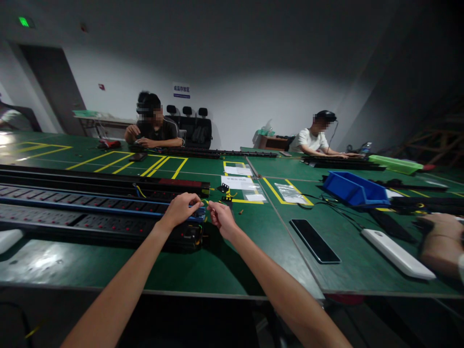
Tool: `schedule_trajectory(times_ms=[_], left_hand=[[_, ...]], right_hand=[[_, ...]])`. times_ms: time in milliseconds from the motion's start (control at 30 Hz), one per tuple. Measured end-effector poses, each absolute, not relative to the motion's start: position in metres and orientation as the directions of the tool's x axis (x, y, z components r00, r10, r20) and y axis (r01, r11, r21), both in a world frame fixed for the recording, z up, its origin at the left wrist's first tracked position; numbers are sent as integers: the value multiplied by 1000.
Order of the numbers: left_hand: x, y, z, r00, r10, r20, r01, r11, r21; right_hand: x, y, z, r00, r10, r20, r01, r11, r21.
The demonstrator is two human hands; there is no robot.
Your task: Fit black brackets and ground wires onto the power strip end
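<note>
Long black power strips [108, 223] with rows of sockets lie side by side on the green table, reaching in from the left edge. At their right end my left hand [183, 209] is closed, its thumb and fingertips at a thin yellow-green wire [205, 201]. Just right of it, my right hand [222, 217] pinches the same wire, the fingertips of both hands nearly touching. Past the strip ends lies a small black bracket [226, 192] with yellow wire beside it.
A phone [315, 240], a white power bank [398, 253] and a blue bin [355, 188] are on the right. Another person's arm [442, 241] reaches in at the right edge. Two people sit across the green table [253, 270]. Papers [239, 182] lie mid-table.
</note>
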State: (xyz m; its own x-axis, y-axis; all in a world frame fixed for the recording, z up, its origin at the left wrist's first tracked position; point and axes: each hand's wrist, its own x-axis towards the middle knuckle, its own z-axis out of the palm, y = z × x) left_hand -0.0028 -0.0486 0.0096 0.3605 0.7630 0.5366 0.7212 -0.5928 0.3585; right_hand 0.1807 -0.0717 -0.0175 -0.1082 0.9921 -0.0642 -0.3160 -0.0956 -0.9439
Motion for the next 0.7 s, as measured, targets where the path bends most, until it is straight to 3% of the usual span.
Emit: schedule_trajectory(times_ms=[700], left_hand=[[-3,-47,8,380,753,537,709,-610,354]], right_hand=[[179,-74,-18,-174,981,84,-351,18,-936]])
